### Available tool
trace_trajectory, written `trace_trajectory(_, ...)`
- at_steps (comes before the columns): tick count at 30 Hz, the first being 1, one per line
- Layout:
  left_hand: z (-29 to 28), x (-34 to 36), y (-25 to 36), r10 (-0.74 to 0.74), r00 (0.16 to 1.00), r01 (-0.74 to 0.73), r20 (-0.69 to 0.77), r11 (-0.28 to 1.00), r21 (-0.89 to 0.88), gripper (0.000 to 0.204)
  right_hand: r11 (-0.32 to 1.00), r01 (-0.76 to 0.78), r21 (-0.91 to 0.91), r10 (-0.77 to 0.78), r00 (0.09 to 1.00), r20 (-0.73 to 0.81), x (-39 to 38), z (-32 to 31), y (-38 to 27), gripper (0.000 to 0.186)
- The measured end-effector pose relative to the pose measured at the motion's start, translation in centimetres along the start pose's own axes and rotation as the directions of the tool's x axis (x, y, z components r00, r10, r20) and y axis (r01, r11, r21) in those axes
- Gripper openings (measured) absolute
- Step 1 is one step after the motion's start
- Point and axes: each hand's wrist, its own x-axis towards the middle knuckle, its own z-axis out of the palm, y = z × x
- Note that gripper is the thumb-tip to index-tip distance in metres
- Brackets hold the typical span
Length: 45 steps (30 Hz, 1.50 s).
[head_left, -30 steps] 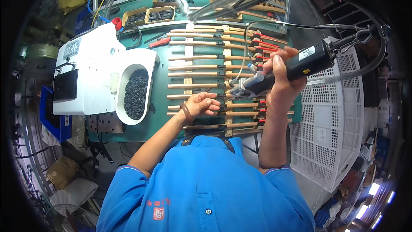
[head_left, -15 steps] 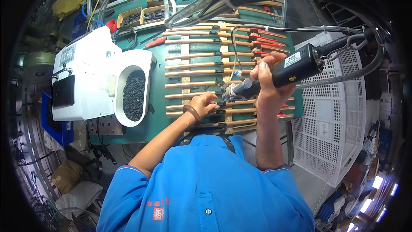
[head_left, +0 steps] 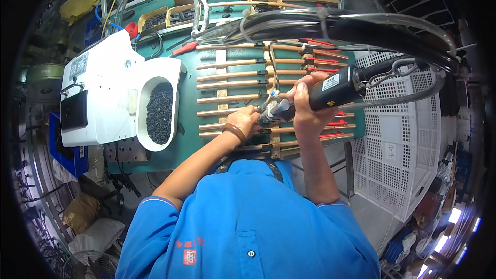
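My right hand (head_left: 312, 111) grips a black powered screwdriver (head_left: 337, 89), its metal nose fitted with thin hoses and a valve. The nose (head_left: 279, 109) is down at a black fitting midway along one of several light-brown rods (head_left: 227, 87). Next to the nose, my left hand (head_left: 244, 120) has its fingers bent and drawn together over the rods. What lies between those fingers is hidden. The rods rest in a row across pale notched strips (head_left: 222, 72). Black fittings sit near their middles, and several red pieces (head_left: 326, 62) show toward the right ends.
At the left stands a white feeder machine (head_left: 101, 93) with a tray of dark screws (head_left: 161, 113). A red-handled tool (head_left: 185, 48) lies on the green table (head_left: 188, 155). Thick black cables (head_left: 361, 27) arch over the work. White perforated crates (head_left: 392, 139) stand at the right.
The screwdriver and my right hand have moved left and slightly down. My left hand has closed in beside the nose. The cable bundle hangs lower, and the view has shifted a little.
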Motion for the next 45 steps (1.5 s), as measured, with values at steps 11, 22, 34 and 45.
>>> trace_trajectory(11,4.4,0.0,-1.8,0.134,0.973,-0.144,-0.188,0.989,-0.041,0.018,0.999,0.043,0.008,-0.043,0.999,-0.017,-0.9,0.5,0.7,0.038)
trace_trajectory(22,3.7,0.0,-1.5,0.122,0.971,-0.139,-0.206,0.987,-0.074,0.018,0.994,0.068,-0.081,-0.071,0.997,-0.038,-1.6,-0.1,1.5,0.035)
trace_trajectory(34,1.7,-2.7,-3.7,-0.020,0.994,0.021,-0.105,1.000,0.016,0.019,0.994,0.076,-0.075,-0.082,0.993,-0.081,-4.1,-0.8,4.8,0.028)
trace_trajectory(45,2.3,-2.4,-4.1,0.035,0.985,-0.029,-0.167,0.999,0.040,0.019,0.982,0.159,-0.098,-0.139,0.973,0.184,-3.6,0.4,3.1,0.033)
